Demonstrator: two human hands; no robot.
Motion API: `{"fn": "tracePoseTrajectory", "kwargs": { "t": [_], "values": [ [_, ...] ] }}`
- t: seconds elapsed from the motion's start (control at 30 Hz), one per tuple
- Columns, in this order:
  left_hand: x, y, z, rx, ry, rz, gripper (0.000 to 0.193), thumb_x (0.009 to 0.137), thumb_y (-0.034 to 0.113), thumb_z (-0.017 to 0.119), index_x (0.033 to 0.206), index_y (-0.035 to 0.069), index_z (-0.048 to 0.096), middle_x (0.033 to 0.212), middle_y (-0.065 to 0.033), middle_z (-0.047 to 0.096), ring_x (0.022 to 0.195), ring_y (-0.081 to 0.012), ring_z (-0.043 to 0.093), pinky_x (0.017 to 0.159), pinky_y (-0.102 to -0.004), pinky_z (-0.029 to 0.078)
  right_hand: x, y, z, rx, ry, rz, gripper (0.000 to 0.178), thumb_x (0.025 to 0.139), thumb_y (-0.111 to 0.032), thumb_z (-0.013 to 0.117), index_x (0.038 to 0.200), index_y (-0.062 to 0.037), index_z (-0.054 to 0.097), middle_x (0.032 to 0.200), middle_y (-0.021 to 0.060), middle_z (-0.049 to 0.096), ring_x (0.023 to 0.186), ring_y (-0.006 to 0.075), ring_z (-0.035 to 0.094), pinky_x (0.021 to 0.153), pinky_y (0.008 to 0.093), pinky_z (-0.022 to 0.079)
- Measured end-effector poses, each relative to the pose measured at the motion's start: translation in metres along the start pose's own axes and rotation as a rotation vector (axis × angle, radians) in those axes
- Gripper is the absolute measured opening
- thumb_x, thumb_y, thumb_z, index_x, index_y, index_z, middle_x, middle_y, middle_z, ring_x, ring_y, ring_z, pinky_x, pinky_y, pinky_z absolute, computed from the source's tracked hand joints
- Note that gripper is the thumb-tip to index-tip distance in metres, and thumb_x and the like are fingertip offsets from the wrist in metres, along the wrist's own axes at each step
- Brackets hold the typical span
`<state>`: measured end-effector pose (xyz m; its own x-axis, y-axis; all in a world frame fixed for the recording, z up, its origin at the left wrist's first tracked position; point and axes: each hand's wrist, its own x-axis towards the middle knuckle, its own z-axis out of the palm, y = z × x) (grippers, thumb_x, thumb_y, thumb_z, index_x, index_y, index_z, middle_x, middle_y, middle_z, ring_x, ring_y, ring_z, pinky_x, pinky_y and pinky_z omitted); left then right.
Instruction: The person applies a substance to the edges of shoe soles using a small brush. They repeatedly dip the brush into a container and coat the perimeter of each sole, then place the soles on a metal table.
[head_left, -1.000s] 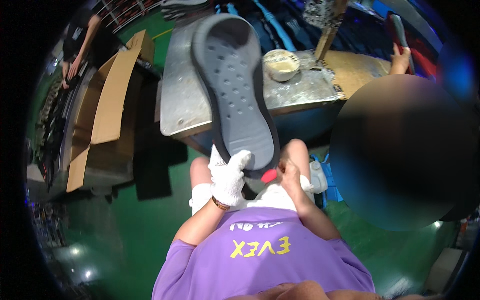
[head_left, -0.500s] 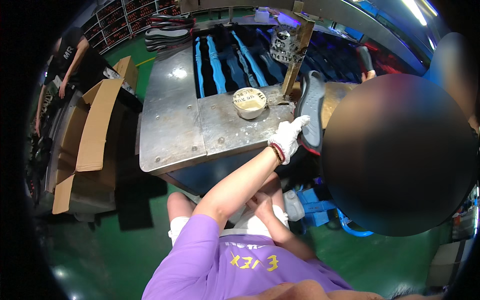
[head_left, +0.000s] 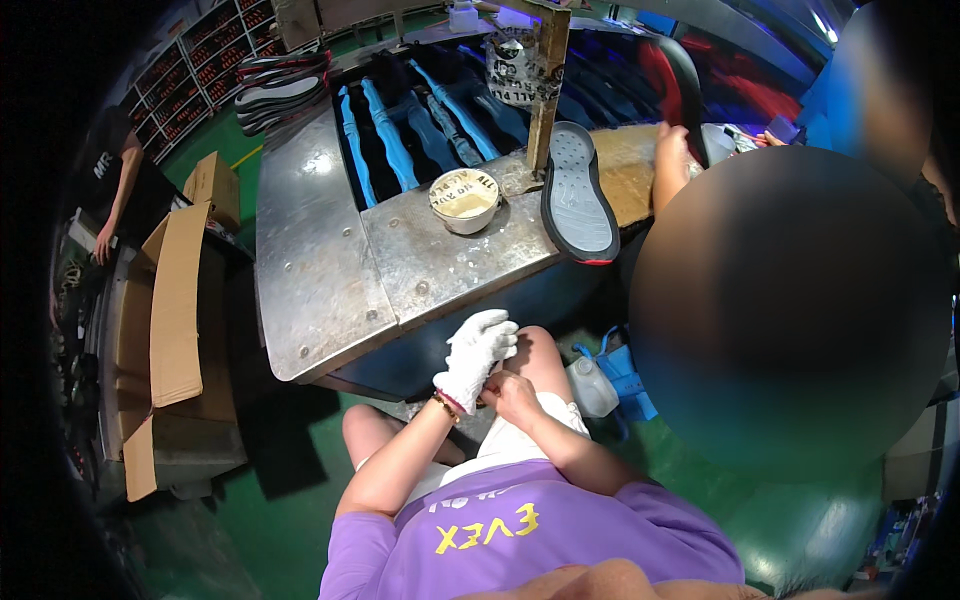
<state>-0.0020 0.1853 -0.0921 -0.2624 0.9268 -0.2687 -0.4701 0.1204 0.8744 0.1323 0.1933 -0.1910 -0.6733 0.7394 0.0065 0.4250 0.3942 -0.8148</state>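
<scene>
My left hand (head_left: 478, 352), in a white knit glove with a dark red cuff, is over my lap, fingers stretched out loosely and holding nothing visible. Bare, my right hand (head_left: 513, 400) is close beside the glove's wrist, fingers curled together; anything in them is hidden. A grey shoe sole (head_left: 582, 205) with a black rim and red edge lies on the front edge of the bench, its near end overhanging. To its left stands a round tub (head_left: 466, 203) with tape on its top.
The metal bench (head_left: 320, 235) carries blue strips (head_left: 385, 135) over a dark bed. Stacked soles (head_left: 280, 95) sit at far left. An upright post (head_left: 548, 90) rises behind the sole. At right, a co-worker's hand (head_left: 672, 160) holds another sole (head_left: 675, 90). An open cardboard box (head_left: 178, 305) stands left.
My left hand has let go of the grey sole and drawn back to my lap beside my right hand. The sole now rests on the bench edge. The co-worker's sole has swung nearer.
</scene>
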Motion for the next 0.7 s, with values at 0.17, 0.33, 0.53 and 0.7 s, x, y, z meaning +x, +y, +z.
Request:
{"fn": "tracePoseTrajectory", "kwargs": {
  "t": [0.17, 0.33, 0.53, 0.7],
  "values": [
    [0.040, 0.004, 0.055, 0.050, -0.193, 0.130, 0.037, 0.098, 0.007, 0.058, 0.133, 0.001, 0.053, 0.117, -0.0127, 0.066, 0.096, -0.0180, 0.066, 0.086, -0.0313, 0.057, 0.000, 0.016, 0.005, -0.135, 0.007, -0.030, 0.027, 0.085, -0.030, 0.073, 0.092, -0.0040, 0.071, 0.086, 0.0183, 0.072, 0.086, 0.0352, 0.070, 0.078, 0.0440, 0.054],
    [0.103, 0.026, 0.105, 0.618, -0.419, 0.387, 0.025, 0.087, 0.011, 0.066, 0.111, 0.004, 0.066, 0.112, -0.0150, 0.066, 0.104, -0.0301, 0.063, 0.088, -0.0382, 0.056, 0.009, 0.028, 0.011, 0.108, -0.048, 0.063, 0.032, 0.090, -0.028, 0.070, 0.112, -0.0045, 0.067, 0.099, 0.0163, 0.072, 0.092, 0.0326, 0.070, 0.082, 0.0415, 0.055],
    [0.103, -0.009, 0.103, 0.805, -0.484, 0.588, 0.021, 0.084, 0.015, 0.062, 0.101, 0.005, 0.069, 0.097, -0.0104, 0.068, 0.085, -0.0233, 0.067, 0.074, -0.0339, 0.056, 0.006, 0.027, 0.005, -0.018, -0.062, 0.021, 0.026, 0.088, -0.025, 0.072, 0.101, -0.0018, 0.069, 0.088, 0.0164, 0.071, 0.085, 0.0318, 0.071, 0.077, 0.0406, 0.056],
    [0.001, -0.020, 0.017, 0.131, -0.162, 0.161, 0.016, 0.094, 0.010, 0.059, 0.106, 0.006, 0.068, 0.096, -0.0053, 0.069, 0.083, -0.0124, 0.067, 0.072, -0.0270, 0.057, 0.006, 0.017, 0.005, -0.019, -0.103, 0.037, 0.023, 0.085, -0.021, 0.074, 0.091, 0.0005, 0.070, 0.079, 0.0164, 0.070, 0.079, 0.0312, 0.071, 0.073, 0.0399, 0.056]
  ]
}}
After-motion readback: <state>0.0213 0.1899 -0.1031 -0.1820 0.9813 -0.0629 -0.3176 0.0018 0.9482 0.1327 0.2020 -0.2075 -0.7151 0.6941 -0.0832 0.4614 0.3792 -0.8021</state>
